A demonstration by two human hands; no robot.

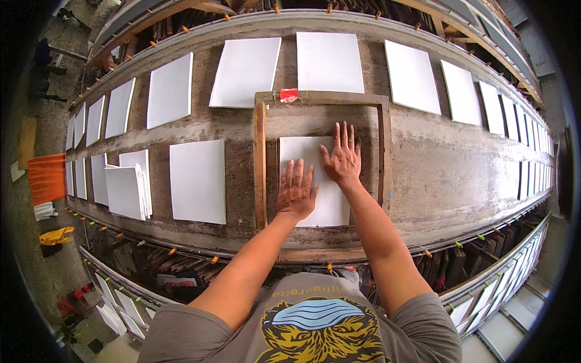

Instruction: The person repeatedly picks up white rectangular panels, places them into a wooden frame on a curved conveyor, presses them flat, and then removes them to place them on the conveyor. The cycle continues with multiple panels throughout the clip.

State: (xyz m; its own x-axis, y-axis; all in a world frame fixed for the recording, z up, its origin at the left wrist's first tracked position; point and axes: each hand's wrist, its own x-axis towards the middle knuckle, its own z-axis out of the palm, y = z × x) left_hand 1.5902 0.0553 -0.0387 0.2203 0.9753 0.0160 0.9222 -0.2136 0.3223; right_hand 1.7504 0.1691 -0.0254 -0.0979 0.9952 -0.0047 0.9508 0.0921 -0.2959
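Note:
A wooden frame (261, 163) lies on the long table in front of me, with a scrap of red tape (288, 95) on its far bar. Inside it is a white rectangular sheet (330, 209). My left hand (297, 190) rests flat over the sheet's left half, fingers spread and pointing away from me. Farther off, my right hand (342, 157) lies flat across the sheet's far right corner, its fingertips past the far edge. Neither hand holds anything. I cannot tell whether clear mesh is stretched across the frame between my palms and the sheet.
White sheets (330, 62) line the table's far side in a row. On the near side, left of the frame, are another sheet (197, 181) and a loose, upright-looking stack (126, 192). Orange and green pegs (215, 260) run along the table edges. Another sheet-covered table (496, 284) stands nearer me.

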